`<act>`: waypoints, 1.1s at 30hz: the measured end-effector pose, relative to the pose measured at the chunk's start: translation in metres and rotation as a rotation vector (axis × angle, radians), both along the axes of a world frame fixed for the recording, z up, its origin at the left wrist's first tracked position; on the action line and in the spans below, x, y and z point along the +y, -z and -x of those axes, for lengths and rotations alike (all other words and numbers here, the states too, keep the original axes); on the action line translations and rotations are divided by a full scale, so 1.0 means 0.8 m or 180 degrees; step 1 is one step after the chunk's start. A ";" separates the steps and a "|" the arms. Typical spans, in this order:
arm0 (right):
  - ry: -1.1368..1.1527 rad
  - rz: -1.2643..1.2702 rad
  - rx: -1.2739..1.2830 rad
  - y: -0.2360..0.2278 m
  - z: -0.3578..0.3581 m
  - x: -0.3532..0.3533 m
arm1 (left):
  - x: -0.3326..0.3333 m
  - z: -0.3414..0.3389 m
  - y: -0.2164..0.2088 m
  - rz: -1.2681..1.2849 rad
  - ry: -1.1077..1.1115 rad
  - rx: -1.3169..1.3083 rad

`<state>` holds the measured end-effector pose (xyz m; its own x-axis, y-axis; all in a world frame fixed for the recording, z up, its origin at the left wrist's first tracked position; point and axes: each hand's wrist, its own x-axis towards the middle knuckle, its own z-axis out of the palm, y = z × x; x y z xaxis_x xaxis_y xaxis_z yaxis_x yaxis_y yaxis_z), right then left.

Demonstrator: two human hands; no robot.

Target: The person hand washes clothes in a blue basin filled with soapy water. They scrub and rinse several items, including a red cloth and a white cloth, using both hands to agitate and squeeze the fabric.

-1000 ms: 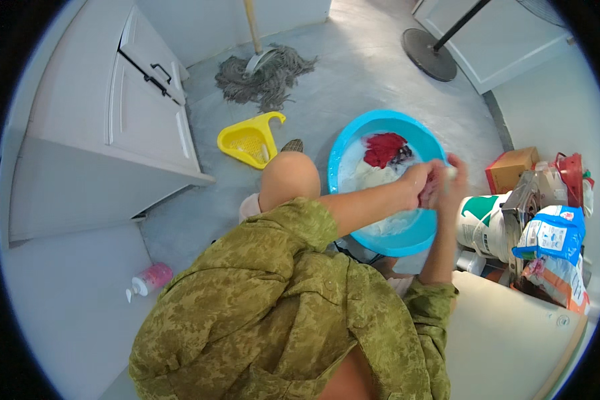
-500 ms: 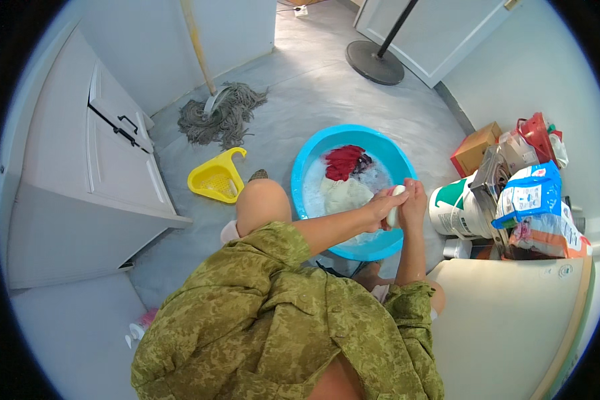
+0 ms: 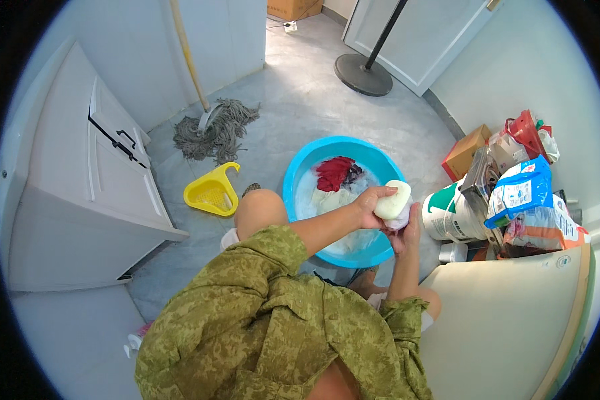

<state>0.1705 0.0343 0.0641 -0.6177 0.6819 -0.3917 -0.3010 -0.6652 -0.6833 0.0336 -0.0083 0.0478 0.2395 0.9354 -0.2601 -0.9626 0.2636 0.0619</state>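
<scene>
The left hand [image 3: 369, 208] grips a smooth, rounded white soap bar [image 3: 393, 198] against soft, crumpled pale cloth [image 3: 400, 219] clasped by the right hand [image 3: 410, 235], beside the round blue basin's [image 3: 289, 189] rim.

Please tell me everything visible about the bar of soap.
The soap bar is pale greenish-white and smooth-looking, a thick oblong with rounded corners. It appears over the right rim of the blue basin, broad face toward the camera. The left hand grips it; pale cloth just below seems to touch it.
</scene>
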 end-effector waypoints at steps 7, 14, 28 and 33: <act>0.1012 -0.1800 -0.0318 -0.010 0.009 0.057 | 0.011 0.039 -0.012 0.0360 0.0161 0.0795; 0.0564 -0.0272 0.0288 0.001 0.037 0.058 | -0.028 0.155 -0.039 -0.0691 -0.0197 0.0645; 0.0124 0.0600 -0.0733 0.199 0.019 0.042 | -0.386 0.354 0.383 0.2657 -0.3206 0.0250; -0.0111 0.0214 -0.0715 0.202 0.047 0.025 | -0.402 0.354 0.439 0.3016 -0.3503 -0.0274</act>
<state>0.1331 0.0545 -0.0977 -0.5327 0.6293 -0.5658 -0.1225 -0.7189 -0.6843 -0.2498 -0.3301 -0.3031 -0.4249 0.1413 -0.8941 -0.6921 -0.6873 0.2203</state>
